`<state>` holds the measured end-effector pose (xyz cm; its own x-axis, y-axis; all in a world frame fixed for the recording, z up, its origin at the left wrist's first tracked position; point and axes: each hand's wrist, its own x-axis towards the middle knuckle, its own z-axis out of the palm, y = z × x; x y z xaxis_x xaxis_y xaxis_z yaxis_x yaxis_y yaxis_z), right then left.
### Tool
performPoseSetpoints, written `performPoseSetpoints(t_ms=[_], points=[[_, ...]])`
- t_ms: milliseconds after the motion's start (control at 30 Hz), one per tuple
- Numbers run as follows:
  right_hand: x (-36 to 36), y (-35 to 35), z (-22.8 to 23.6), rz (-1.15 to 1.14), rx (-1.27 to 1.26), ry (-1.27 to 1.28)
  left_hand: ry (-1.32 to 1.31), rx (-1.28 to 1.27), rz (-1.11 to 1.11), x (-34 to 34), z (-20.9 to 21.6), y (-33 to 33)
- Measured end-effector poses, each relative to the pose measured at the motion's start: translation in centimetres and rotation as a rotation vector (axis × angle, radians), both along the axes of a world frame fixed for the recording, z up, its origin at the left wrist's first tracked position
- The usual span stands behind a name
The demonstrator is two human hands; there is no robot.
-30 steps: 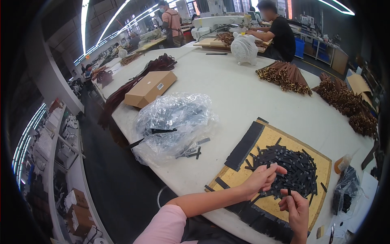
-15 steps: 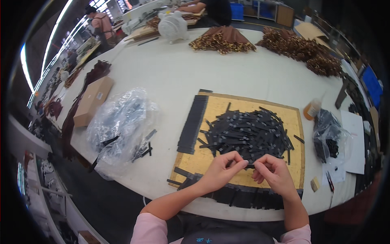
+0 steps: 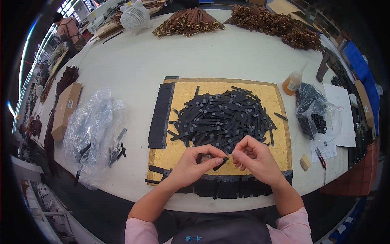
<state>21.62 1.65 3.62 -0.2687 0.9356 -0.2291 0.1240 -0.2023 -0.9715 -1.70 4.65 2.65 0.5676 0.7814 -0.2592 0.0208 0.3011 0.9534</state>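
Between the thumb and index finger of my left hand (image 3: 197, 164) is a short black strip (image 3: 219, 165), tilted downward. My right hand (image 3: 256, 162) is just to its right, thumb and fingers pinched together near the strip's end; what they hold, if anything, is too small to make out. Both hands hover over the near part of a yellow board (image 3: 282, 142). Beyond them lies a loose pile of black strips (image 3: 223, 118) with greyish ends. Strips in a tight row (image 3: 160, 118) line the board's left edge, and another row (image 3: 235, 188) runs along its near edge, partly behind my forearms.
Left of the board are a crumpled clear plastic bag (image 3: 91, 138) and a cardboard box (image 3: 66, 110). To the right stand a bottle of amber liquid (image 3: 292, 83), a bag of black parts (image 3: 310, 114), a small block (image 3: 304, 162) and snips (image 3: 320, 157). Brown strap bundles (image 3: 189, 22) lie at the back.
My fingertips, which met over a small dark piece, are now slightly apart. The strip in my left hand now points downward. The whole view has shifted, with the board appearing further left.
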Motion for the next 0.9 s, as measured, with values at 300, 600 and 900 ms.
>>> performPoseSetpoints(t_ms=[300,600,900], points=[[-0.7,-0.1,-0.6,0.319,-0.469,0.637,-0.277,0.178,-0.074,-0.7,0.6,0.0],[-1.0,-0.4,1.1,0.135,0.124,-0.044,0.234,0.712,-0.110,-0.3,1.6,-0.5],[-1.7,-0.7,0.4,-0.070,0.204,-0.017,0.193,0.556,0.226,0.8,-0.3,-1.6]])
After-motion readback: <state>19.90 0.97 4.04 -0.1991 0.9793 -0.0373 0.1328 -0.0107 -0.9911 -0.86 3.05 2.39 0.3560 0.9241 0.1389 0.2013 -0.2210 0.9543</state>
